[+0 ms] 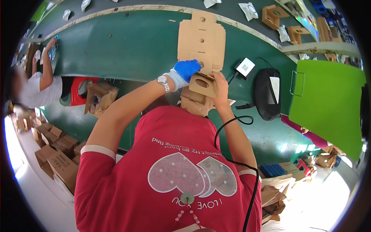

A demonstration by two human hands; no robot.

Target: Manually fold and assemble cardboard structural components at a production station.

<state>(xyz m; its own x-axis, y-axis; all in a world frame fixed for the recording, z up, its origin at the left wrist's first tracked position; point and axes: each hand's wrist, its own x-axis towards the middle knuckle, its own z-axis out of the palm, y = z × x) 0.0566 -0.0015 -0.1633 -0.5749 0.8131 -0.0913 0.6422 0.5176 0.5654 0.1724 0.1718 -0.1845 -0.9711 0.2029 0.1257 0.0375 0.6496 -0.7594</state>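
My left hand (187, 71), in a white glove with blue-coated fingers, is closed at the left edge of a small brown cardboard insert (202, 84) with an oval hole. My bare right hand (220, 88) grips the insert's right side, its thumb and fingers partly hidden. The insert is partly folded, with a flap bent up. Just beyond it lie flat die-cut cardboard blanks (201, 38) with round holes and slots. Between the insert and my body is another folded cardboard piece (194, 101); I cannot tell what supports it.
Right of my hands are a white-topped device (245, 68) with a cable, a black pouch (267, 94) and a green panel (328, 106). A conveyor (150, 3) beyond carries white packets. Left are a co-worker (42, 83), a red stool (79, 91) and an open carton (99, 98).
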